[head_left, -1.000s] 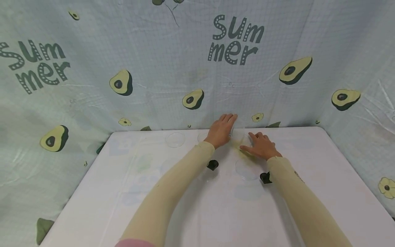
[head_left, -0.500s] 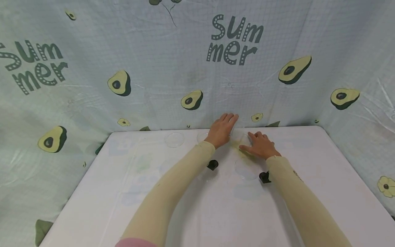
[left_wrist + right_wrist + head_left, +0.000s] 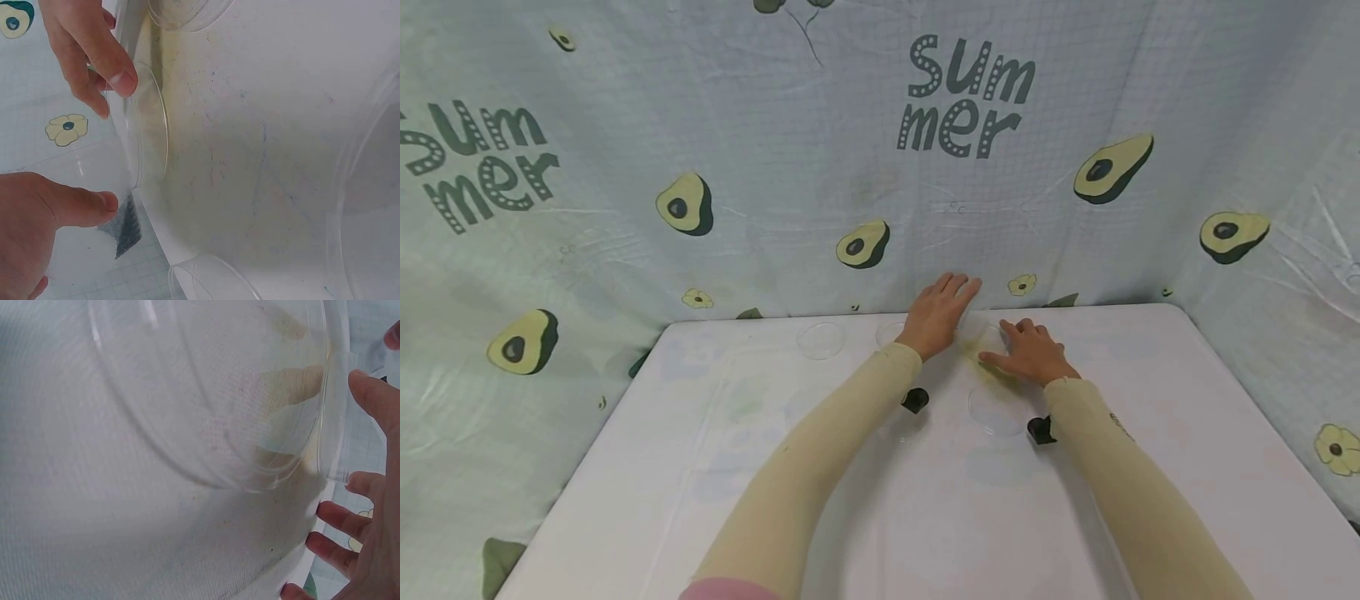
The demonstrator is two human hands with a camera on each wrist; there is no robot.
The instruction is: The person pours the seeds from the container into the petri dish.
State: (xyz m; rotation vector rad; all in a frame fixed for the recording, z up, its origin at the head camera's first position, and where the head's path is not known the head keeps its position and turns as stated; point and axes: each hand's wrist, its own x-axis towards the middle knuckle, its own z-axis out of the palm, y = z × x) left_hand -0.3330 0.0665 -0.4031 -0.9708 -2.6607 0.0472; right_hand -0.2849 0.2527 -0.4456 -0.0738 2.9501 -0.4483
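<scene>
Near the table's far edge, a clear round dish (image 3: 165,134) sits between my two hands. Spread across it, the thumb and index finger of my right hand (image 3: 1034,353) grip its edge. My left hand (image 3: 936,318) is on the other side, fingers stretched toward the fabric. In the left wrist view its thumb points right, beside a see-through surface with a glint (image 3: 80,166). Whether it pinches that surface cannot be seen. Yellow and brown tints show through the clear walls in the right wrist view.
Several more clear dishes stand on the white table (image 3: 925,533), one far left (image 3: 821,341) and one nearer me (image 3: 997,410). Avocado-printed fabric (image 3: 775,208) rises right behind the table. Small black wrist mounts (image 3: 915,400) hang under both forearms.
The head view has shifted slightly, so the scene drifts a little left. Both hands keep their places around the dish.
</scene>
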